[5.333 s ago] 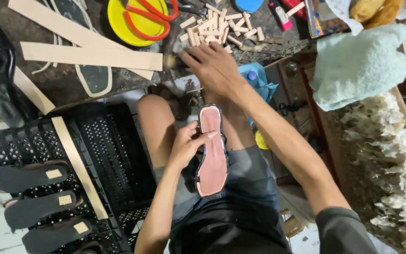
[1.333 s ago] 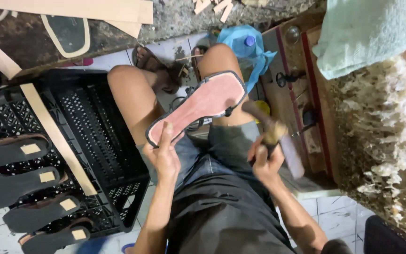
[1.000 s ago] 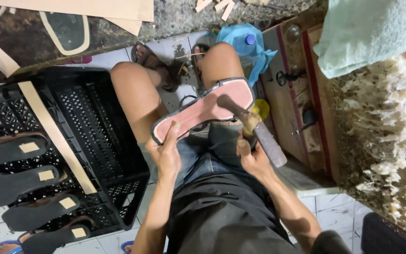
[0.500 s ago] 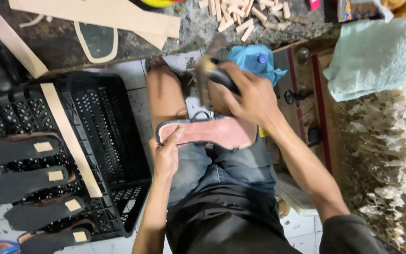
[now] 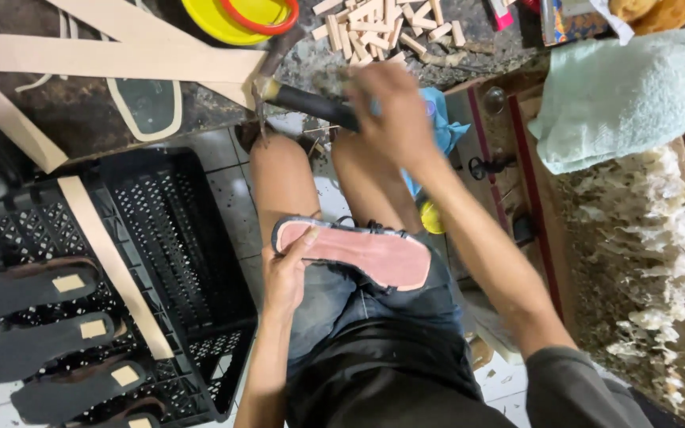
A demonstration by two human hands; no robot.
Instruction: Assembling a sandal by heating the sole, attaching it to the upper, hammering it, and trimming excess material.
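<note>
Left hand [image 5: 285, 277] pinches sole [image 5: 354, 252], long axis crosswise on lap. Right hand [image 5: 394, 111] clenches tool [image 5: 311, 103], extended well beyond sole.

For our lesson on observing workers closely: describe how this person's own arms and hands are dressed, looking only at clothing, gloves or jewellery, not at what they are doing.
Both hands are bare: no gloves, rings or watch show on the left hand or the right hand. The left forearm is uncovered as far as the frame shows. The right arm is bare down to a dark grey short sleeve at the upper arm. The fingers carry no tape or bandage that can be seen.
</note>
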